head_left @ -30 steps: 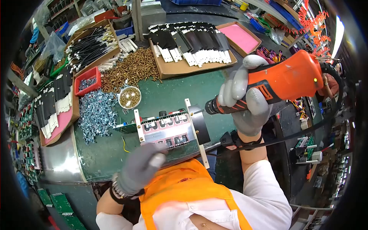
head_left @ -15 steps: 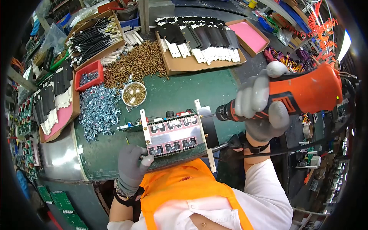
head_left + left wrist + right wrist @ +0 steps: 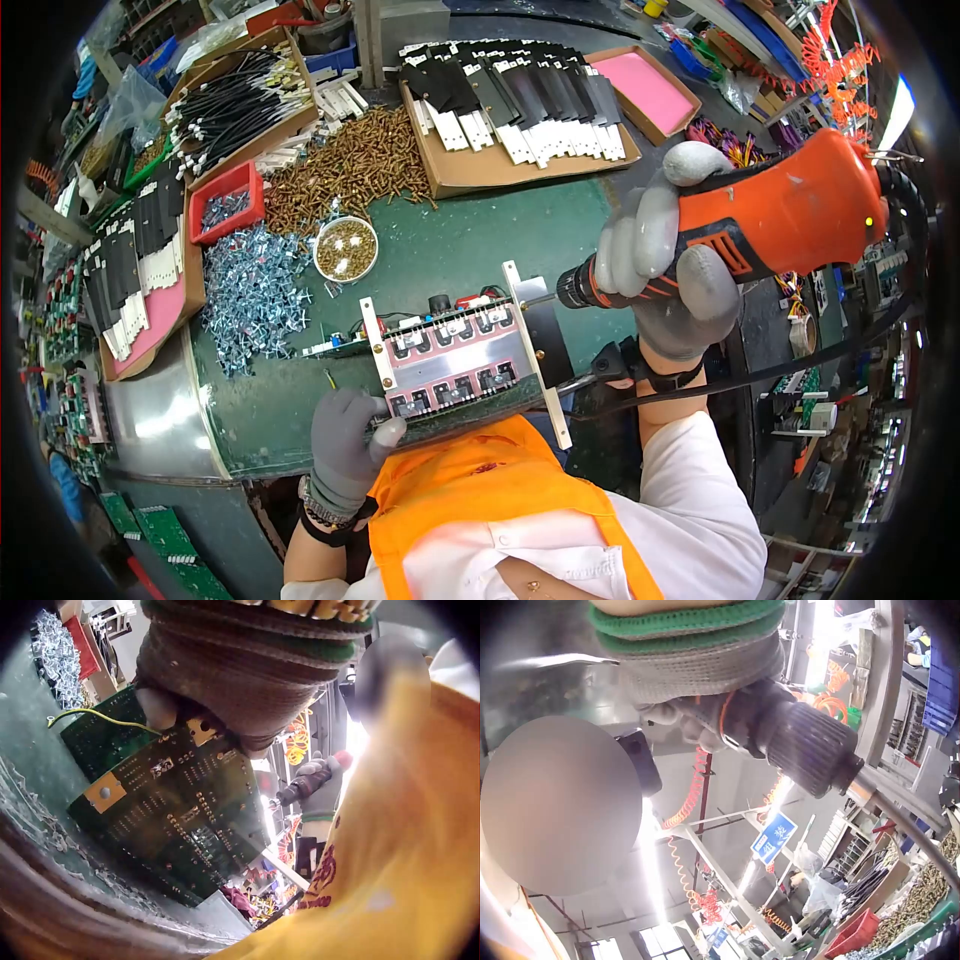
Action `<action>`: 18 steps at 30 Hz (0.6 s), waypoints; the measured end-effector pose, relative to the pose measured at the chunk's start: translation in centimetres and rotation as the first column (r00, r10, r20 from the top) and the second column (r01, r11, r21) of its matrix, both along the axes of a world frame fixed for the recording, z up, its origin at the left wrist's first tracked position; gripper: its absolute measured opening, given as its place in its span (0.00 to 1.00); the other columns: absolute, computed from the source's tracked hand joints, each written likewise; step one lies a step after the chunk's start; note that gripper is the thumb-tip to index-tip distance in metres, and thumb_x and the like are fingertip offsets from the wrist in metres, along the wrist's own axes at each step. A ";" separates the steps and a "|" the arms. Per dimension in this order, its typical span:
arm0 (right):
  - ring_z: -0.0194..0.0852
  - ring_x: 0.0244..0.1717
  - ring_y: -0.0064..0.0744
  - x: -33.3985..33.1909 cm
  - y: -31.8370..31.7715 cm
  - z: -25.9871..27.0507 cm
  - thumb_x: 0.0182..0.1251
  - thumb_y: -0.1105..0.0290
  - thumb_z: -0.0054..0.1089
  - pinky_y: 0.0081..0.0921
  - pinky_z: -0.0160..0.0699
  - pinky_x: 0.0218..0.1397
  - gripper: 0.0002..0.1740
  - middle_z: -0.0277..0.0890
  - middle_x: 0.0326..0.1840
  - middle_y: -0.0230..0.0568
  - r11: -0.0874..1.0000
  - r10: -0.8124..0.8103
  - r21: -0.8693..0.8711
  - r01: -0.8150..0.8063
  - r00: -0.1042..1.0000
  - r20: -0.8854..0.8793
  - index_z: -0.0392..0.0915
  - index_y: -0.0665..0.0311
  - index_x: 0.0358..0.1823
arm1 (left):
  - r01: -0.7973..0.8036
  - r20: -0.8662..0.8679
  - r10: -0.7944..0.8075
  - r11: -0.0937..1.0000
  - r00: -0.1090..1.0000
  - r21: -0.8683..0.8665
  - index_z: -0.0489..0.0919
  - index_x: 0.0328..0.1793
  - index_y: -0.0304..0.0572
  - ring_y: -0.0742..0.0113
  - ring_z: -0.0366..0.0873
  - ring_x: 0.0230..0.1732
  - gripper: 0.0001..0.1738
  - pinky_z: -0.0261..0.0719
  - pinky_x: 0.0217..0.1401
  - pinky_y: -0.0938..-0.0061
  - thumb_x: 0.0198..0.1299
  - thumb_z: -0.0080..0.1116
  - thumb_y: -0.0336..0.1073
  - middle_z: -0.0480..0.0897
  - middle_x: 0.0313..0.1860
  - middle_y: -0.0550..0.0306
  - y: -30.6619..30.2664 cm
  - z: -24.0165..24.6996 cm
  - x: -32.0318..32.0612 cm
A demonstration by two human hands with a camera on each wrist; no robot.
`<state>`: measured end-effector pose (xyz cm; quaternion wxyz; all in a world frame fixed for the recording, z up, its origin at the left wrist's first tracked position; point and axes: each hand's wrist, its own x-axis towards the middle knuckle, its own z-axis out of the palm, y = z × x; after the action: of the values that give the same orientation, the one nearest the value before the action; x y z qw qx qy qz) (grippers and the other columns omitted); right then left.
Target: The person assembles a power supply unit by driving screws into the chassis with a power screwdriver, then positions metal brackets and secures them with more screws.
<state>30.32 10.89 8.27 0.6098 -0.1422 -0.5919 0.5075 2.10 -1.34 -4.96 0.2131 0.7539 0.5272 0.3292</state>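
In the head view, my right hand (image 3: 665,250) grips an orange and black power screwdriver (image 3: 790,215), whose long bit points left. The bit's tip is right at the upper part of a white strip (image 3: 545,375) on the right side of a circuit board assembly (image 3: 455,372). This assembly carries a metal plate, rows of black components and a second white strip (image 3: 371,325) at left. My left hand (image 3: 345,440) holds its lower left corner. In the left wrist view, fingers pinch the edge of the green board (image 3: 180,817), its soldered underside showing.
Left of the assembly lie a round tub of brass screws (image 3: 346,250), a heap of silvery screws (image 3: 255,300) and a red bin (image 3: 226,203). Behind are loose brass parts (image 3: 350,160) and a cardboard tray (image 3: 530,175) of black-and-white strips. A black cable (image 3: 760,375) trails from the screwdriver.
My left hand, blurred over the assembly's lower left a second ago, now holds its corner. The screwdriver has stayed near the right strip, shifting slightly with the view.
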 end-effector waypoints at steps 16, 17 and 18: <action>0.61 0.14 0.25 -1.7 0.0 -0.3 0.61 0.67 0.65 0.24 0.59 0.16 0.33 0.68 0.24 0.31 0.995 0.100 0.021 -0.100 0.995 -0.016 0.57 0.65 0.64 | 0.056 0.031 -0.051 0.975 0.998 -0.213 0.82 0.50 0.40 0.55 0.81 0.45 0.14 0.78 0.50 0.66 0.59 0.62 0.36 0.83 0.40 0.51 10.7 7.3 -5.8; 0.61 0.14 0.25 -1.8 -0.1 0.0 0.61 0.67 0.65 0.24 0.58 0.16 0.36 0.67 0.23 0.31 0.996 0.089 0.005 -0.089 0.996 -0.031 0.56 0.65 0.67 | 0.095 -0.067 -0.098 0.994 0.993 -0.051 0.82 0.50 0.41 0.58 0.81 0.45 0.14 0.77 0.50 0.68 0.59 0.62 0.35 0.83 0.41 0.52 13.6 5.8 -6.2; 0.63 0.12 0.23 -1.7 0.1 0.4 0.60 0.68 0.65 0.22 0.61 0.15 0.37 0.69 0.21 0.30 0.983 0.163 0.091 -0.159 0.986 -0.042 0.56 0.65 0.68 | 0.163 -0.140 -0.170 0.985 0.976 -0.062 0.82 0.50 0.42 0.55 0.81 0.46 0.14 0.77 0.51 0.66 0.58 0.62 0.35 0.83 0.41 0.52 16.3 3.7 -6.8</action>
<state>28.63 10.99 8.68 0.5869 -0.0546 -0.6079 0.5321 -4.67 14.96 -1.23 0.2201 0.8115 0.4844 0.2414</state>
